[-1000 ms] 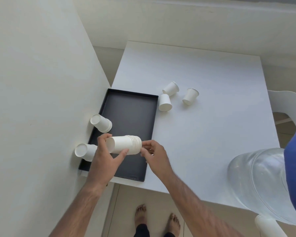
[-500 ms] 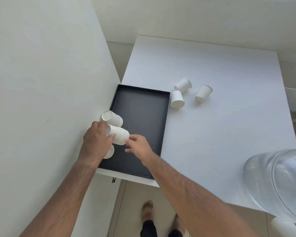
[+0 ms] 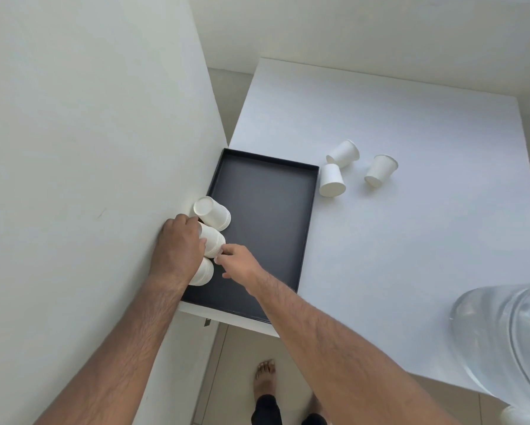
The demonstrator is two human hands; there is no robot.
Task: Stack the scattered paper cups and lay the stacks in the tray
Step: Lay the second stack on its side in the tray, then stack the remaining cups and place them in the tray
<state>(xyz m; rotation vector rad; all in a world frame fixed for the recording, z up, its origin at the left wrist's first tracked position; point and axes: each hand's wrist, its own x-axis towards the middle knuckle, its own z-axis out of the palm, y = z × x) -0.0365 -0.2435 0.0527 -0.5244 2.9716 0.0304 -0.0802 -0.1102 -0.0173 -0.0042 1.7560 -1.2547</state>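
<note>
A person's left hand [image 3: 177, 250] curled its fingers around a stack of nested white paper cups [image 3: 213, 242] lying on its side along the left edge of a shallow black rectangular tray [image 3: 269, 210], between two other cup stacks. The right hand [image 3: 237, 263] pinched the stack's rim end. Three loose white paper cups [image 3: 346, 170] lay on the white table [image 3: 410, 240] just beyond the tray.

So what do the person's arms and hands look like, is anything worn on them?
Both arms are bare from the bottom of the picture up to the hands, with no sleeve showing. The left hand and right hand wear no gloves, and no watch, bracelet or ring is visible. Dark hair runs along both forearms. Lower down, dark trouser cuffs and bare feet show on the floor.
</note>
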